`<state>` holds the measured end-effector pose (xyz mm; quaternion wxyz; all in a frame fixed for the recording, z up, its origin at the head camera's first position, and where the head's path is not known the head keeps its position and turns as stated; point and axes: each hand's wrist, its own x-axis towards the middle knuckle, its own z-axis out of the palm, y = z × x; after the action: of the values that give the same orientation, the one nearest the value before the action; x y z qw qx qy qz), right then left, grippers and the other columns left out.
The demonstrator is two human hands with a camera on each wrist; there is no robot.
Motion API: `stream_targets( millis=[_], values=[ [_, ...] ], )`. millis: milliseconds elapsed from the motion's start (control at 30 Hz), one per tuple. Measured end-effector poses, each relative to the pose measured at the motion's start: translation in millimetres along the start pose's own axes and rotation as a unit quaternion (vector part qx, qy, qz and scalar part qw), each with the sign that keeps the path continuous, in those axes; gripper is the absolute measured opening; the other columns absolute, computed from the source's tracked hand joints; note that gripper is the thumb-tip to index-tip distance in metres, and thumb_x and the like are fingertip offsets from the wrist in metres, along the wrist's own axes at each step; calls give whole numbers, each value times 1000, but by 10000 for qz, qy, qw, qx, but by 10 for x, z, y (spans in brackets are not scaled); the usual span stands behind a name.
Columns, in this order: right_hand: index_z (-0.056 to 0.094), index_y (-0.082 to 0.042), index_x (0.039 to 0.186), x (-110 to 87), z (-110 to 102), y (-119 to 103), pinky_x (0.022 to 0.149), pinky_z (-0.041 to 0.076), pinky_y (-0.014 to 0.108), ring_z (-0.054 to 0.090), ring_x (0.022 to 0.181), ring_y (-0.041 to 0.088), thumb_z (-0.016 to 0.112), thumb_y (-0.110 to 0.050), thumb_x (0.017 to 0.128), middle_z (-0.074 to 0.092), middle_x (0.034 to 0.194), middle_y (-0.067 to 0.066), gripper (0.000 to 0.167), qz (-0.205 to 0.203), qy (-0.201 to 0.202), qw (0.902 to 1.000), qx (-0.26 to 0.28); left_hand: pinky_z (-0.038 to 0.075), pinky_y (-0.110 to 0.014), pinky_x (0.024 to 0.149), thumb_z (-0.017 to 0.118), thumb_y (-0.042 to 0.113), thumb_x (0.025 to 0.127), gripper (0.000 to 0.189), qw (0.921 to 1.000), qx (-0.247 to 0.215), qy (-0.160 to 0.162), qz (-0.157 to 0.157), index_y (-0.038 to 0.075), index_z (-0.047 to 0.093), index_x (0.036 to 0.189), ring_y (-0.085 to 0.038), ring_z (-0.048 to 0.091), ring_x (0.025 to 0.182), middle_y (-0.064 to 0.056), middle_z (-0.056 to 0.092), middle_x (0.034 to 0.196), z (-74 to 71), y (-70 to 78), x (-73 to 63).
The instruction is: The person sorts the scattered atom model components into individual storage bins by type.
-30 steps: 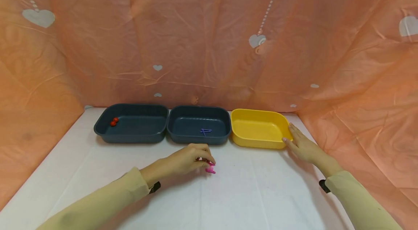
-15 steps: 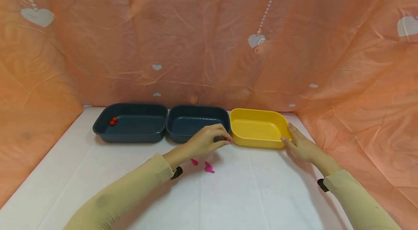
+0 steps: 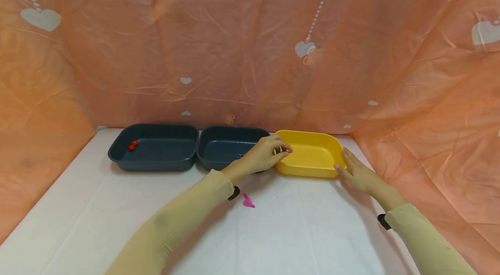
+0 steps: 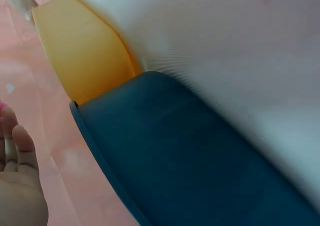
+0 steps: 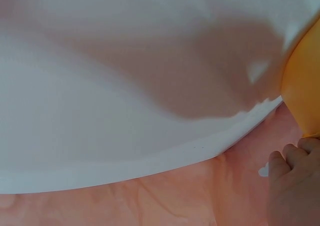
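Observation:
My left hand point(image 3: 263, 153) pinches a small bright pink thing point(image 3: 289, 152), mostly hidden by the fingers; I cannot tell its kind. That hand is over the left end of a yellow tray point(image 3: 308, 171). In the left wrist view, the thumb and fingers show at the left edge with a bit of pink at a fingertip. My right hand point(image 3: 361, 175) rests against the yellow tray's right end, fingers fairly straight and thumb at the near corner. Another small pink piece point(image 3: 248, 201) lies on the white table below the left wrist.
Two dark blue trays stand left of the yellow one: a left tray point(image 3: 156, 165) with small red round things point(image 3: 133, 145), and a middle tray point(image 3: 211, 165) with small purple pieces point(image 3: 240, 156), partly behind the left hand. An orange curtain point(image 3: 250, 71) with hearts hangs behind.
My left hand has lifted from the pink pieces on the table and moved up and right to the yellow tray, carrying one. My right hand has stayed at the tray's right end.

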<state>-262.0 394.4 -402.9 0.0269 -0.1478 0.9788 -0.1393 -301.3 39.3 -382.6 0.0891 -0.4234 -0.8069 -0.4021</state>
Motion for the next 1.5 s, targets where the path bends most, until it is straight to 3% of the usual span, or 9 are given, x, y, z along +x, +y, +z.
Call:
stream_targets(
  millis=[400,667,933,1133,1333,1500],
  values=[
    [14,15,159,9,-8,2,122,18,68,15,153,55,41,-50,111,10,168,35,85,78,-96,9999,-7,50,-16,78,67,10,102,19,9967,494,-319,-568,8,76,118,-17,61,94,-6,65,108,194,-56,388],
    [12,13,160,6,-22,-25,121,18,69,15,152,55,40,-52,111,9,168,34,86,126,-161,9998,31,51,-16,81,68,7,101,17,9923,521,-314,-1078,9,77,115,-16,60,92,-4,64,106,321,-190,540],
    [13,13,160,2,-6,-17,122,18,68,16,153,54,40,-51,111,10,168,33,86,123,-80,9999,-5,53,-19,83,68,11,101,23,9847,775,-565,-1456,8,75,123,-15,61,94,-3,64,109,360,-293,579],
    [14,13,160,1,-12,-7,121,19,68,17,152,54,41,-50,111,12,168,33,84,108,-22,9999,-14,53,-18,82,66,13,103,26,9859,802,-549,-1364,7,74,127,-15,61,94,-3,65,112,314,-241,569],
    [12,13,160,8,2,-6,122,18,68,16,153,54,41,-50,111,11,168,33,85,119,-71,9999,-13,52,-17,79,64,17,105,27,9886,576,-577,-1265,8,72,129,-15,60,94,-2,66,112,220,-159,446],
    [12,12,161,5,8,0,121,18,68,15,153,54,40,-51,111,9,168,33,85,138,-82,9999,0,52,-17,75,64,15,105,25,9936,396,-480,-948,8,72,127,-14,60,93,-1,66,108,121,-85,325]
  ],
)
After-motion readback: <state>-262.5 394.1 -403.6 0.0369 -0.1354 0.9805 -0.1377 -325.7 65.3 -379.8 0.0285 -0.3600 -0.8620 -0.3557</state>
